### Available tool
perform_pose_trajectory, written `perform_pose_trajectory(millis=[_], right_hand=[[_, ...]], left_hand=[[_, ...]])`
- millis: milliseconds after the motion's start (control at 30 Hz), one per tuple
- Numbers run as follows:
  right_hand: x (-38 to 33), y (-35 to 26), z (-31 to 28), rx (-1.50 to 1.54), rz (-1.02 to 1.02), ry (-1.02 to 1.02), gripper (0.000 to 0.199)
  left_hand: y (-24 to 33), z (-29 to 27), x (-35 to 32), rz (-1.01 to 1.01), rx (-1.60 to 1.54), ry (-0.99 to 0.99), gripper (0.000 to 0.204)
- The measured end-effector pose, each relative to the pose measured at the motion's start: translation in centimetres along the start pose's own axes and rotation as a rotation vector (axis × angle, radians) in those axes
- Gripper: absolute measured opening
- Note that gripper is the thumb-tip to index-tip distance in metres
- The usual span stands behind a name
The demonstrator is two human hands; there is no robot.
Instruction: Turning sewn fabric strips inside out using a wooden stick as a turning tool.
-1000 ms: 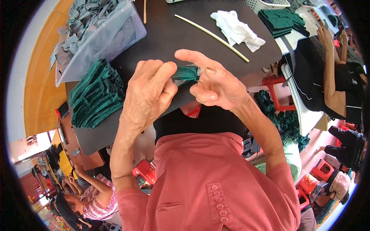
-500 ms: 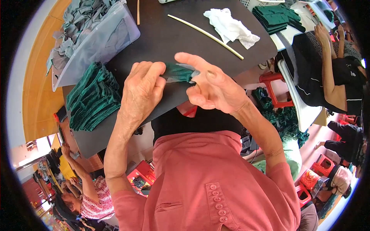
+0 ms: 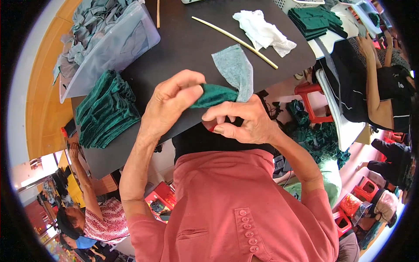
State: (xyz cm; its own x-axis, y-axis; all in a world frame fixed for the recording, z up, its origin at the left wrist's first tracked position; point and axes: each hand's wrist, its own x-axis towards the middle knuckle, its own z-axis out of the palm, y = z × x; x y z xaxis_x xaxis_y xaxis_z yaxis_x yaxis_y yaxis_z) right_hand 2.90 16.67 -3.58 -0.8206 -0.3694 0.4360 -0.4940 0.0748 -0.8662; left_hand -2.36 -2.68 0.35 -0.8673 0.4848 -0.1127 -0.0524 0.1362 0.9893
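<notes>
Over the near edge of the dark table, my left hand pinches one end of a dark green velvet fabric piece between thumb and fingers. From its other end a pale grey-green cloth tail sticks up and folds over. My right hand is curled against the base of that tail; its thumb and forefinger are a little apart, and the fingers' hold on the cloth is partly hidden. A fanned stack of green velvet pieces lies on the table to the left.
Grey cloth pieces fill a clear plastic bin at the far left. A pale thin stick and a crumpled white cloth lie farther back. Folded green fabric and a red stool are at right. Other people sit on both sides.
The grey-green tail has come into view, standing up from the velvet. My right hand has turned and curled in lower down; my left hand has shifted slightly right, with more green velvet showing.
</notes>
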Motion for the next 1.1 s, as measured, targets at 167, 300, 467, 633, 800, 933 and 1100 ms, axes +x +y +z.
perform_pose_trajectory(millis=[167,300,467,633,800,933,1100], right_hand=[[-0.2,0.7,-0.2,-0.055,-0.019,0.111,0.016],[-0.5,0.9,-0.9,0.209,0.040,0.303,0.038],[0.5,0.4,-0.5,0.219,0.069,0.185,0.032],[0.2,0.4,-0.9,0.232,0.083,0.079,0.025],[-1.7,1.7,-3.7,0.531,0.218,0.287,0.025],[-0.5,0.1,-2.0,0.487,0.407,0.330,0.025],[1.3,-0.3,-1.5,0.404,0.403,0.392,0.027]], left_hand=[[0.1,-0.2,-0.5,0.053,0.169,-0.047,0.006],[0.7,-2.9,-0.1,0.223,-0.144,0.196,0.019],[0.7,0.2,-0.8,-0.002,0.215,-0.063,0.023],[-0.1,0.8,-1.0,-0.031,0.176,-0.053,0.022],[-0.5,-1.7,-1.7,-0.029,-0.201,0.115,0.027],[-0.3,0.1,-2.2,-0.010,-0.166,0.234,0.019],[1.4,1.7,-1.8,0.586,0.736,0.064,0.012]])
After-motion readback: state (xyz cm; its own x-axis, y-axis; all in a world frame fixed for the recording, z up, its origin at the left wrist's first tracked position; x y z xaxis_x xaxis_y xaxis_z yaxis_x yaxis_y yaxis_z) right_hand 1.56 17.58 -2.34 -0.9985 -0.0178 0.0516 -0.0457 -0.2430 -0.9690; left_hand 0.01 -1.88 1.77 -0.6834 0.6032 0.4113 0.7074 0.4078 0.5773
